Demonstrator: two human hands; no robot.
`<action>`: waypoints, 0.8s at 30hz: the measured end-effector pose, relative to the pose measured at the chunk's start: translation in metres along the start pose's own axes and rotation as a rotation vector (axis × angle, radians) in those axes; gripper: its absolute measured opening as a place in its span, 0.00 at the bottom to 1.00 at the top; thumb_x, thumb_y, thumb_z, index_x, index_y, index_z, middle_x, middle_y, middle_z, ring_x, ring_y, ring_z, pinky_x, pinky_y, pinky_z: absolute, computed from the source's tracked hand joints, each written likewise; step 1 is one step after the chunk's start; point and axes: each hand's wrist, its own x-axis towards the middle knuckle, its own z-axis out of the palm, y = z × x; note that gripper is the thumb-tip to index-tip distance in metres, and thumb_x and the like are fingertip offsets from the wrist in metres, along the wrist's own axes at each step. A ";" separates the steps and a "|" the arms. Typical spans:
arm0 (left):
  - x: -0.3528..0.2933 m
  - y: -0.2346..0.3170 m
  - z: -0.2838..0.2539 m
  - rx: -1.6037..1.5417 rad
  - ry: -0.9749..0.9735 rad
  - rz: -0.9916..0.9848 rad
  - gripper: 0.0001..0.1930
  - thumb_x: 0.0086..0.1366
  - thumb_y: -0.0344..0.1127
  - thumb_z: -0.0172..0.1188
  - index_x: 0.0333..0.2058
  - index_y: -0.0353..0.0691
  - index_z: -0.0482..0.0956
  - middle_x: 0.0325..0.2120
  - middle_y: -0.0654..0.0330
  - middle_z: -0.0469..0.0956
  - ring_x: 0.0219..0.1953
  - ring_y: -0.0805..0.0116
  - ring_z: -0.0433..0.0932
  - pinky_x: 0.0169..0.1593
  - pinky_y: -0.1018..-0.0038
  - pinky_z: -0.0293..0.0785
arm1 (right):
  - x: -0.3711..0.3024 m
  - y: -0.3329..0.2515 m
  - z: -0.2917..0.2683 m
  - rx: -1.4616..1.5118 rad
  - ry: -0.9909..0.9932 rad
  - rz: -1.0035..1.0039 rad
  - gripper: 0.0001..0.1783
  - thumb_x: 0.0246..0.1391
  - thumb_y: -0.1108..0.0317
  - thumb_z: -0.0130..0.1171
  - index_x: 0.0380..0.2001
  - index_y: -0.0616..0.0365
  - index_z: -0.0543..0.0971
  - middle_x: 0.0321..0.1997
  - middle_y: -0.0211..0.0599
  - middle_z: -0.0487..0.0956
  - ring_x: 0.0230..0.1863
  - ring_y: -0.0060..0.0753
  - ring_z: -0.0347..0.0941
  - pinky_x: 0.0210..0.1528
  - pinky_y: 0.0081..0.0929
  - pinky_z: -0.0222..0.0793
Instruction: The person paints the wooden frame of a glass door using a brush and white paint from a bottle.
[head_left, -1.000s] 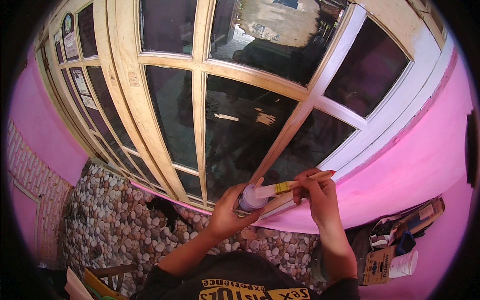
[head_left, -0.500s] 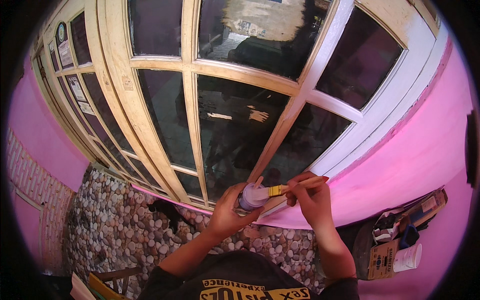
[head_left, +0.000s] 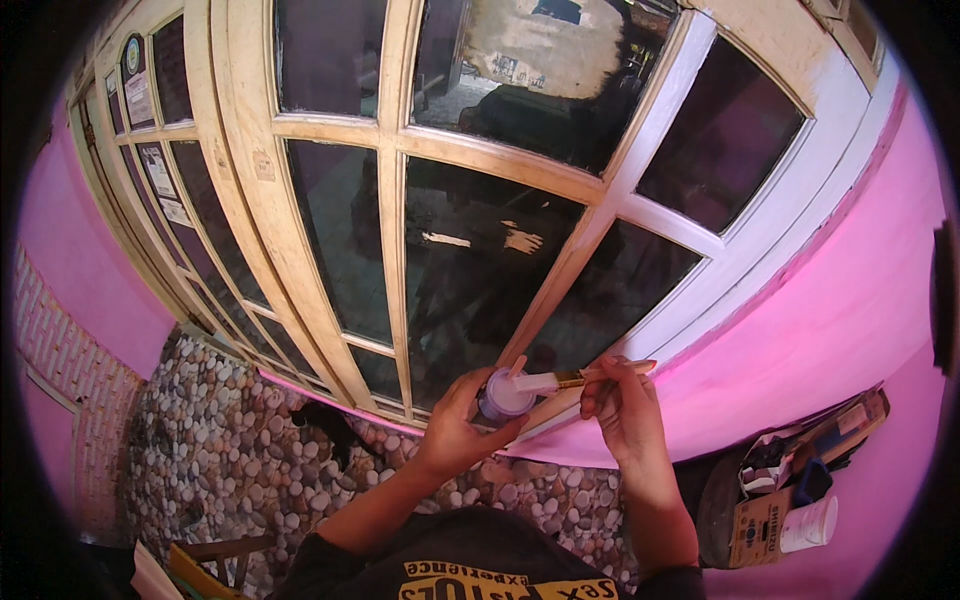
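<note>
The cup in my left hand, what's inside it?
The cup shows pale paint and a stick poking past its rim. The brush in your right hand covers part of the opening. The stick's lower end and the bottom are hidden.

The small round cup is pale lavender; the flat paintbrush has whitish bristles and a gold-brown band. The wooden frame is cream and white, the smooth wall pink, the pebble-patterned floor grey, brown and white.
</note>
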 end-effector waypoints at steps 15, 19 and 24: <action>0.006 0.002 0.006 -0.059 -0.018 -0.004 0.38 0.52 0.32 0.80 0.60 0.33 0.73 0.52 0.46 0.79 0.54 0.55 0.82 0.56 0.65 0.77 | -0.002 0.021 -0.019 0.243 0.062 0.218 0.14 0.70 0.59 0.54 0.36 0.58 0.78 0.29 0.35 0.80 0.30 0.32 0.77 0.34 0.29 0.74; 0.006 -0.001 0.007 -0.030 0.019 0.031 0.38 0.52 0.34 0.81 0.60 0.34 0.73 0.49 0.49 0.82 0.52 0.59 0.82 0.55 0.66 0.77 | -0.007 0.017 -0.003 0.263 0.125 0.224 0.14 0.69 0.56 0.57 0.36 0.56 0.78 0.27 0.27 0.79 0.25 0.25 0.76 0.27 0.20 0.74; 0.004 -0.008 0.010 -0.011 -0.011 -0.032 0.39 0.51 0.38 0.82 0.60 0.34 0.73 0.48 0.48 0.81 0.53 0.59 0.81 0.56 0.65 0.77 | -0.003 0.018 -0.014 0.330 0.081 0.150 0.13 0.69 0.58 0.57 0.37 0.56 0.79 0.27 0.28 0.80 0.25 0.26 0.77 0.30 0.22 0.78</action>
